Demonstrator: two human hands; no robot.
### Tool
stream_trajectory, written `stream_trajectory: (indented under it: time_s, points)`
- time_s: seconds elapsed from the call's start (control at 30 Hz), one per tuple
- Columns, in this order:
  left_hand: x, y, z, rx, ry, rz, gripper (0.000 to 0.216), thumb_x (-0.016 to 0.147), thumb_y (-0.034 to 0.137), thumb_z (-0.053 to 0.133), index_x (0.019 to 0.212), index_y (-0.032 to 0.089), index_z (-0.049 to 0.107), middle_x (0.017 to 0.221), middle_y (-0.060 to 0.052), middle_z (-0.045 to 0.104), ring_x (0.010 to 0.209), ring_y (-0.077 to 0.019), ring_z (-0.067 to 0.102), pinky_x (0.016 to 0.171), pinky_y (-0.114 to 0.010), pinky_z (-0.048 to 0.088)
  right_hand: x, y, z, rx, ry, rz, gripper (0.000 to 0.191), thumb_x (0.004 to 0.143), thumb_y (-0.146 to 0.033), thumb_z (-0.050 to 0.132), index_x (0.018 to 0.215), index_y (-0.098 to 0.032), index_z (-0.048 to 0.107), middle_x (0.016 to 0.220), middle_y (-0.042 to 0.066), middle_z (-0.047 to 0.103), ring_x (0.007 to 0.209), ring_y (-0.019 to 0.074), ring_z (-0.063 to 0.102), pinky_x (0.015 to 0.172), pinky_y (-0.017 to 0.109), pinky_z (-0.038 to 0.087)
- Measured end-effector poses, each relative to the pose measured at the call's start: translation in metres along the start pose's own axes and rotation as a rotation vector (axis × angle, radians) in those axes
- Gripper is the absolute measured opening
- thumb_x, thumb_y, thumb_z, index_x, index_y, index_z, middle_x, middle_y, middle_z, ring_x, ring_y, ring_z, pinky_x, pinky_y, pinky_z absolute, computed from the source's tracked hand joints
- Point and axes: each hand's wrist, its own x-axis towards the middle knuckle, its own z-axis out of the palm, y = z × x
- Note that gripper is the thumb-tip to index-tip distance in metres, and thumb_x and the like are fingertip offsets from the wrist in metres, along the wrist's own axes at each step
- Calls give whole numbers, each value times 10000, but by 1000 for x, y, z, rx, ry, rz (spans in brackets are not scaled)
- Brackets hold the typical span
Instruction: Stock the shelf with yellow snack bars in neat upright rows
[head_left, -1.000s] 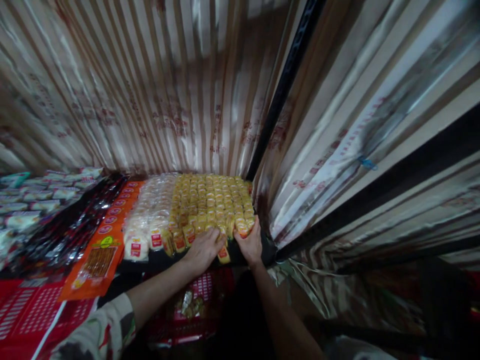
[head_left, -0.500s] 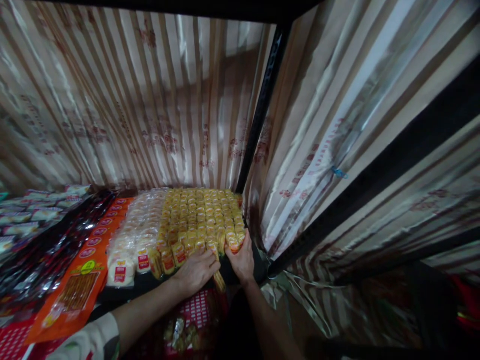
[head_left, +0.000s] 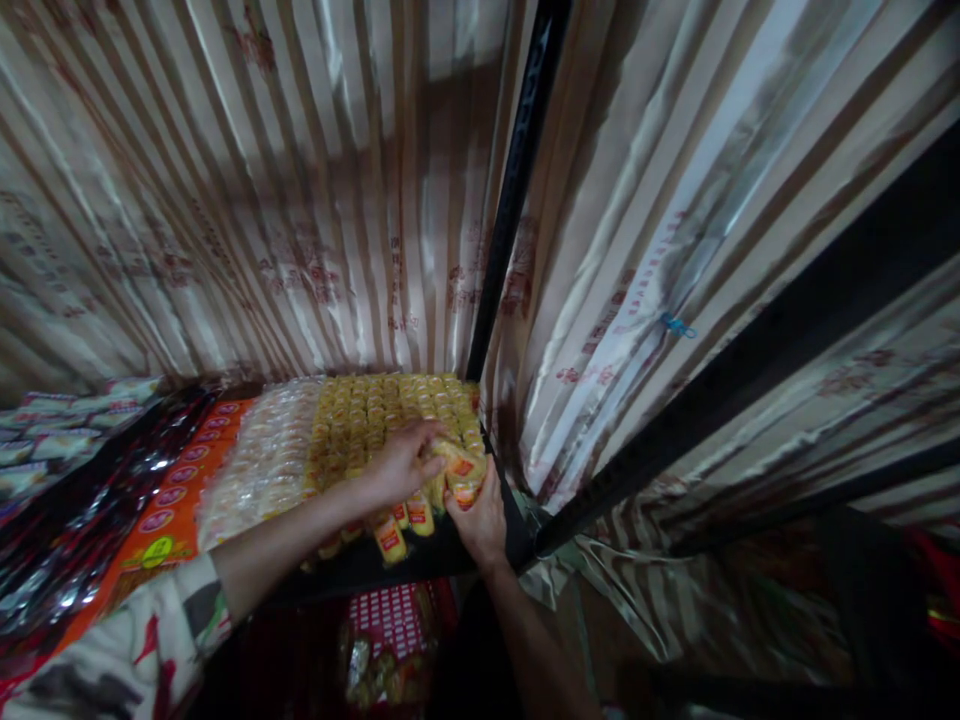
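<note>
Rows of yellow wrapped snack packets (head_left: 349, 415) stand packed on a dark shelf (head_left: 360, 568). My left hand (head_left: 409, 462) reaches over the right-hand rows, its fingers closed on one yellow snack packet (head_left: 457, 462) with a red label. At the right front corner, my right hand (head_left: 480, 520) grips another yellow snack packet (head_left: 466, 494), thumb on the near side and fingers along the right. Two front packets, one of them a tilted packet (head_left: 390, 540), jut out at the shelf's edge. My left palm hides part of the rows.
Left of the yellow rows lie clear-wrapped pale packets (head_left: 259, 450), an orange snack bag (head_left: 184, 480) and dark shiny packs (head_left: 97, 500). A black post (head_left: 517, 200) rises behind the right corner. Striped curtains (head_left: 337, 200) enclose the shelf. Below sits a red-and-white basket (head_left: 394, 605).
My left hand has moved up and right from the front edge to beside my right hand, with a packet in it. Front packets have shifted and tilted. The view has moved slightly.
</note>
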Motion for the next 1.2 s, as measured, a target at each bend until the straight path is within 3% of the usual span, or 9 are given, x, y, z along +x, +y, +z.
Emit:
stream_trajectory:
  time_s: [0.07,0.13,0.23,0.43,0.63,0.83,1.03,1.2]
  points:
    - [30,-5,-1,31,67,-34,302,762,160,571,1064,154,567,1038,-58,565,957,-165,542,880,-299,444,0,-3,-1,-6,12,11,838,718,-418,548,1399,-85,191,1402,195,358,1265,309,384,1004,433,367]
    - [62,-9,0,91,122,-93,245,769,154,547,1006,139,609,941,-48,583,901,-156,562,850,-283,458,0,-6,-3,-6,6,16,832,721,-409,544,1401,-86,190,1406,192,354,1260,304,392,1002,428,370]
    - [106,-12,6,201,123,-64,269,764,154,545,1021,139,621,948,-45,599,950,-157,560,903,-273,430,1,-7,-5,-4,-3,27,836,717,-403,558,1402,-89,195,1402,189,364,1259,299,396,1007,427,368]
    - [162,-13,37,456,-50,21,288,826,172,449,1084,171,577,1028,-45,613,965,-162,581,877,-265,446,0,-4,-5,13,13,-4,831,723,-389,569,1403,-99,191,1398,187,368,1263,301,390,1007,450,366]
    - [177,-24,68,588,-266,79,275,813,137,444,1045,145,591,1004,-91,616,907,-194,623,782,-274,486,0,0,-2,10,14,-6,817,735,-400,569,1395,-94,196,1385,190,382,1268,300,381,1017,464,358]
    - [189,-32,81,593,-354,45,296,804,70,431,1053,93,590,1042,-147,628,967,-217,619,794,-272,487,0,1,-2,-6,8,-6,814,739,-386,570,1397,-89,194,1389,189,377,1273,297,376,1021,458,360]
    - [200,-35,87,591,-442,26,262,799,81,477,1026,98,607,1000,-130,666,904,-184,646,730,-219,497,-2,5,1,-17,32,-21,827,739,-396,572,1407,-116,172,1381,191,388,1241,317,418,988,487,386]
    - [197,-41,94,600,-463,55,216,787,61,502,951,103,637,975,-129,666,938,-194,633,792,-247,487,-1,6,1,-13,34,-34,823,740,-406,569,1407,-130,173,1386,190,385,1247,330,411,977,501,393]
